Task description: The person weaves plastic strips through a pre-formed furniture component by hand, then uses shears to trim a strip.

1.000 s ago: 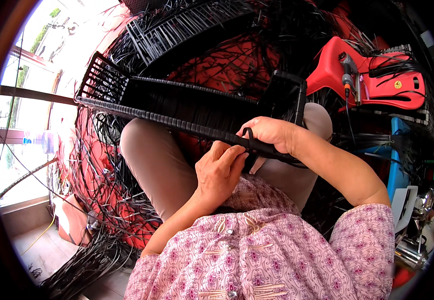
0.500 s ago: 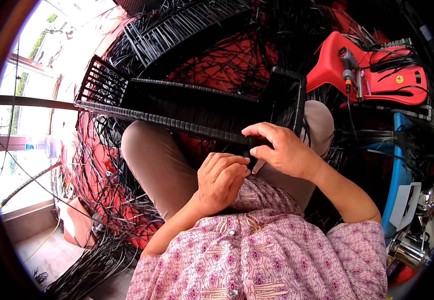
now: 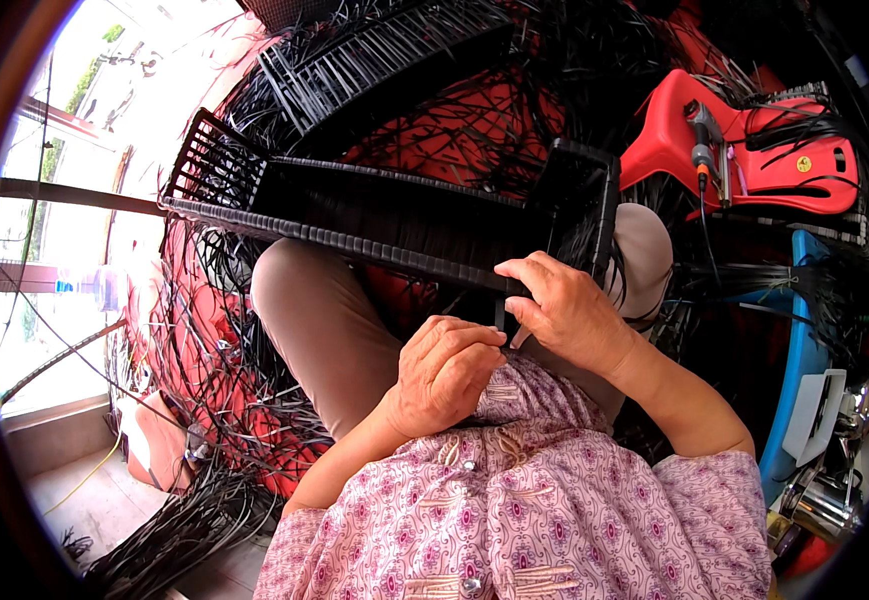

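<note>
A long black woven basket [image 3: 354, 243] of flat plastic strips lies across my knees, with a wrapped rim and an open slatted left end. At its near edge, toward the right, my right hand [image 3: 576, 312] grips the rim between forefinger and thumb. A short black strip [image 3: 500, 316] hangs from that edge between my hands. Below it my left hand [image 3: 446, 370] is closed, its fingertips pinched at the strip's lower end; the exact hold is partly hidden. A pale narrow tip shows under my right thumb, too small to name.
Another black slatted frame [image 3: 384, 75] lies beyond the basket, among loose black strips on a red floor covering [image 3: 434, 120]. At right, a red plastic chair [image 3: 659, 130] bears a corded power tool [image 3: 700, 150]. A blue plastic piece [image 3: 789, 370] and metal pots [image 3: 819, 500] stand nearby.
The whole view has shifted slightly. My hands keep nearly the same grip on the basket's rim and the strip, with only tiny finger movement.
</note>
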The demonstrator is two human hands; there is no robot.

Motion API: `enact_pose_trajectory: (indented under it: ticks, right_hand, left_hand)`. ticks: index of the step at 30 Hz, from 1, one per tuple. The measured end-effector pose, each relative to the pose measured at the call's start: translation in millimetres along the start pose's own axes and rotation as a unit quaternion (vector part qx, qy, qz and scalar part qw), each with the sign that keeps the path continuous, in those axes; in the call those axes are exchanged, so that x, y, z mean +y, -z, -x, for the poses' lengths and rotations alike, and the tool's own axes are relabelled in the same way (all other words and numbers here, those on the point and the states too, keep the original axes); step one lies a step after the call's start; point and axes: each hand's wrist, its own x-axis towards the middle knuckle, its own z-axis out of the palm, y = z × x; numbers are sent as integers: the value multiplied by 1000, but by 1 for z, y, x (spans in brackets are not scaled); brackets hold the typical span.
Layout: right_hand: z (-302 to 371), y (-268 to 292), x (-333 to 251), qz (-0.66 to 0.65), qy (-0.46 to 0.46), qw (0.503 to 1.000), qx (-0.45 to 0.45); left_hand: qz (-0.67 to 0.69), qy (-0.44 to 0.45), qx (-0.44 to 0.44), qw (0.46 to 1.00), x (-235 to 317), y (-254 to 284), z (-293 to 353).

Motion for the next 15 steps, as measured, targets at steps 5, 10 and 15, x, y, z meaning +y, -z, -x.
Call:
enact_pose_trajectory:
  ticks: [5,10,15]
  right_hand:
    - [0,-4,-2,-3,29,999,44]
    - [-2,-6,3,-47,6,996,76]
    - [-9,-10,-10,-126,-156,974,107]
  left_hand:
    - [-11,-7,6,1000,0,6,-15]
    - [-22,47,-43,998,-45,10,-71]
    - [82,240,-167,953,-98,-20,-103]
